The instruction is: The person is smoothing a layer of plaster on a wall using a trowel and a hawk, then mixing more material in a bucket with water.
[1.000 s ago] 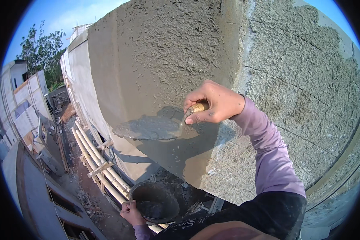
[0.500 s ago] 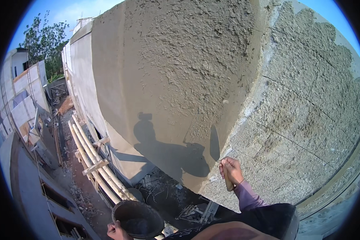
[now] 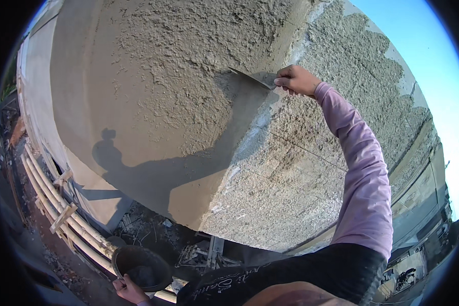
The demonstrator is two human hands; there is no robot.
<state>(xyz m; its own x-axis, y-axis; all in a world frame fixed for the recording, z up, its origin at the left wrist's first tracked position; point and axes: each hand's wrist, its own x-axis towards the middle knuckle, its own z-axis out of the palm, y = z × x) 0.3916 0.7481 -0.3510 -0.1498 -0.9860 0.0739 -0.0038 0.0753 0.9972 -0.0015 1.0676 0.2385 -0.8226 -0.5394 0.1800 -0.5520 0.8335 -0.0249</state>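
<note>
My right hand [image 3: 297, 80] is raised high with its fingers closed round a trowel [image 3: 252, 79]. The narrow metal blade points left and lies close to the wet mortar on the wall [image 3: 199, 66]; I cannot tell if it touches. The handle is mostly hidden in my fist. Low at the left, my left hand [image 3: 130, 290] grips the rim of a dark bucket [image 3: 118, 262]. Grey matter shows inside the bucket. The mortar is smooth at the left and rough around the blade.
Beyond a pale vertical seam, a rough grey wall section [image 3: 311, 168] spreads to the right. Bamboo poles [image 3: 71, 224] with wooden crosspieces run below at the left. Debris and timber [image 3: 199, 255] lie far down under the wall's lower edge.
My right hand has swung up with the trowel, from low by the seam to high on the mortar. The view has turned right, and my left hand still holds the bucket.
</note>
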